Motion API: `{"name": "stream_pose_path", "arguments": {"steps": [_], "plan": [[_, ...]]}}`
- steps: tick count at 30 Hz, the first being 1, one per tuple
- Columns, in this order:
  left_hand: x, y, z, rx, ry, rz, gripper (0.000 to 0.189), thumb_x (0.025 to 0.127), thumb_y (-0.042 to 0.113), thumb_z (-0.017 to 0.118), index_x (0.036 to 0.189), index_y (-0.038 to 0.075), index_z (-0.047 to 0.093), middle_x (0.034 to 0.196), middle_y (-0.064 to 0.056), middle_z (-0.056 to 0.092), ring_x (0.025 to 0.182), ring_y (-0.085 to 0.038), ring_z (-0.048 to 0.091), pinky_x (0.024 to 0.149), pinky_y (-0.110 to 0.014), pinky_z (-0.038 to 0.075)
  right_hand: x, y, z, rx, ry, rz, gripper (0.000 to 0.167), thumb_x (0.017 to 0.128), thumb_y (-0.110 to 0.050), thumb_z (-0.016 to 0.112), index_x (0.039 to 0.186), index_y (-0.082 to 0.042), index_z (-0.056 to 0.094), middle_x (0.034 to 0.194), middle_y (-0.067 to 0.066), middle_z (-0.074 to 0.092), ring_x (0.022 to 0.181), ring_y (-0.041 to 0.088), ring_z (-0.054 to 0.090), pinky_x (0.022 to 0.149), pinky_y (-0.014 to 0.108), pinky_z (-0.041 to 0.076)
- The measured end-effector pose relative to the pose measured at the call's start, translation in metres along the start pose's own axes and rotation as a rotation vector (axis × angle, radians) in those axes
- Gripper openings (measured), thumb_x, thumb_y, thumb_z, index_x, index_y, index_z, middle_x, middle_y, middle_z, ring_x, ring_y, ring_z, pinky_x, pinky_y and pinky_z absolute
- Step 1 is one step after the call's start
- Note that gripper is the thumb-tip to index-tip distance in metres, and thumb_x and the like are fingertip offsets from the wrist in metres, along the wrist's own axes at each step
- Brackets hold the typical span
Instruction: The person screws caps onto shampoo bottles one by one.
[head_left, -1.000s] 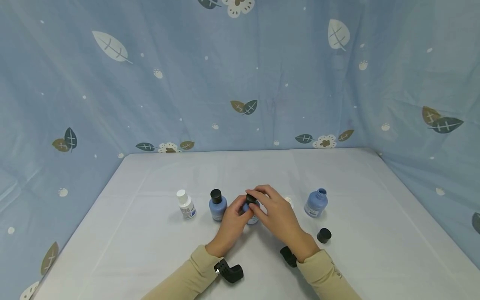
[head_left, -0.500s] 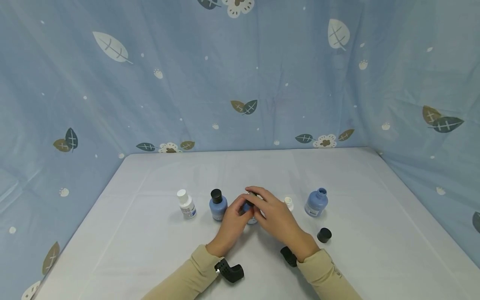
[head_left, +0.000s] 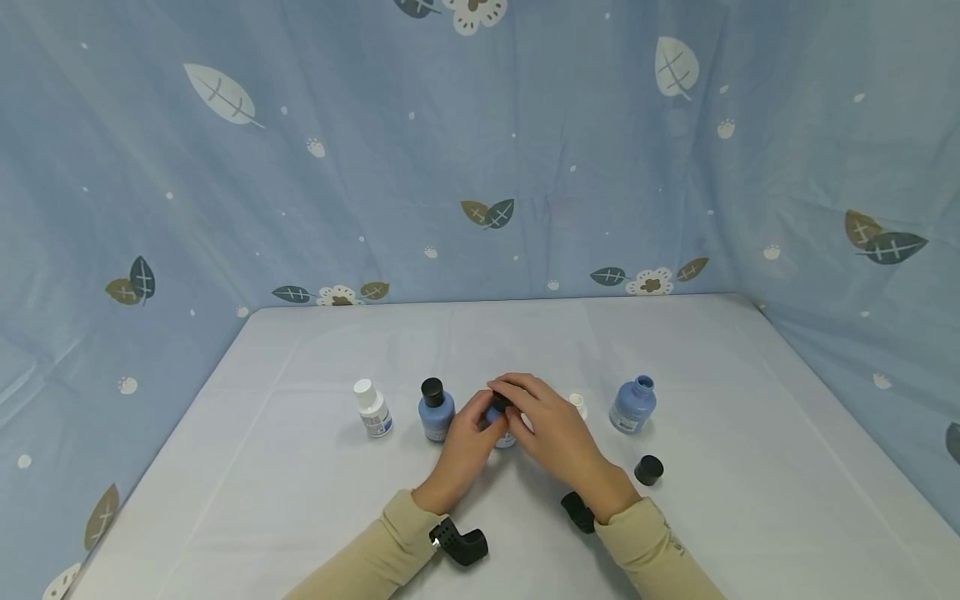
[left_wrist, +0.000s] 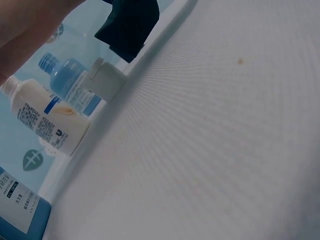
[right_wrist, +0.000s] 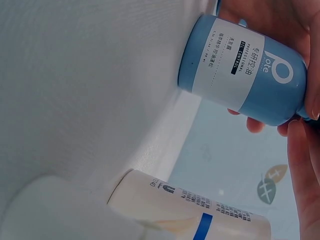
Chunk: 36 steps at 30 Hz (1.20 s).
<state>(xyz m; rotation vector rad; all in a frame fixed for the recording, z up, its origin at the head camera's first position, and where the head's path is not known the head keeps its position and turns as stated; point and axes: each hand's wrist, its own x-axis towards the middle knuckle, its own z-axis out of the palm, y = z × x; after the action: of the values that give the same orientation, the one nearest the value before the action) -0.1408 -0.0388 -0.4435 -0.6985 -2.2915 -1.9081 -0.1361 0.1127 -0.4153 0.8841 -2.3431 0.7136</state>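
Note:
A blue shampoo bottle stands upright on the table in front of me, largely covered by both hands in the head view. My left hand grips it around the upper body. On its black cap the fingertips and thumb of my right hand are pinched. The right wrist view shows the bottle's label and the right fingers at its neck; the cap there is mostly out of frame. Just behind the right hand is a white bottle, and to the left of the left hand a second blue bottle with a black cap.
A white capped bottle stands at the far left. To the right is an uncapped blue bottle, with a loose black cap nearer me. A loose white cap shows in the left wrist view. Each wrist wears a black camera.
My right fingers have shifted around the black cap, closing over it and then drawing back a little. The left hand and the bottle have stayed put.

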Motion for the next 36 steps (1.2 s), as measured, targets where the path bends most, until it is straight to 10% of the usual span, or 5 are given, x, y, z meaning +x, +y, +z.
{"name": "stream_pose_path", "arguments": {"steps": [36], "plan": [[0.005, -0.033, 0.003, -0.026, 0.009, 0.026, 0.027, 0.089, 0.022, 0.055, 0.116, 0.02, 0.055, 0.11, 0.004, 0.055, 0.105, -0.012, 0.052, 0.087, -0.033, 0.042, 0.0, 0.001, 0.0, -0.033, 0.001, 0.074, 0.037, 0.084, -0.007, 0.055, 0.121, -0.015, 0.054, 0.114, 0.002, 0.051, 0.098, 0.014, 0.053, 0.072, 0.027, 0.047]]}}
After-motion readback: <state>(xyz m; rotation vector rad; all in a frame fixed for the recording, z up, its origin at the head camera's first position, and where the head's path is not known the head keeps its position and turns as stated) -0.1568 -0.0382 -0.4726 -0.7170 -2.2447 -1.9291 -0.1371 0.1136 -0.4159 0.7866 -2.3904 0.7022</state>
